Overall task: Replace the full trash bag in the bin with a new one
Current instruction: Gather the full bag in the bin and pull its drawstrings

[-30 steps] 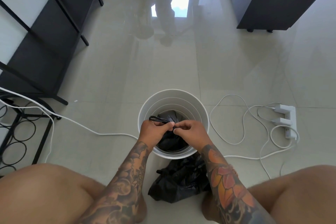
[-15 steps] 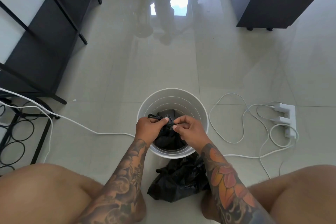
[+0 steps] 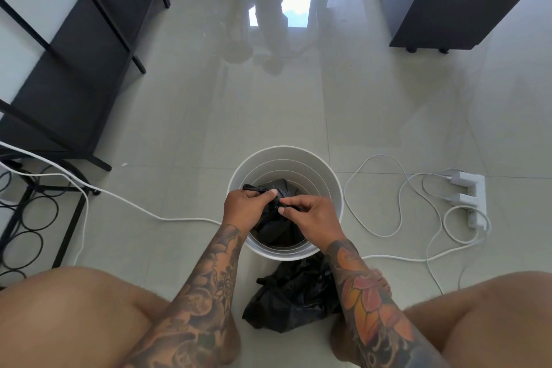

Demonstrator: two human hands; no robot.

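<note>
A white round bin (image 3: 334, 188) stands on the tiled floor between my knees. A black trash bag (image 3: 276, 228) hangs inside it, bunched up. My left hand (image 3: 246, 210) grips a fold of that bag at the bin's near-left side, and a black strip sticks out past its thumb. My right hand (image 3: 313, 218) pinches the same bag between thumb and forefinger, just right of the left hand. A second black bag (image 3: 294, 299), full and crumpled, lies on the floor in front of the bin, between my feet.
A white power strip (image 3: 469, 197) with plugs and looping white cables (image 3: 373, 197) lies right of the bin. Another white cable (image 3: 134, 206) runs in from the left. A black metal shelf (image 3: 74, 69) stands at the left, a dark cabinet (image 3: 466, 3) at the far right.
Both hands have drawn slightly apart over the bin while keeping hold of the black bag. The left hand has pulled its fold a little to the left.
</note>
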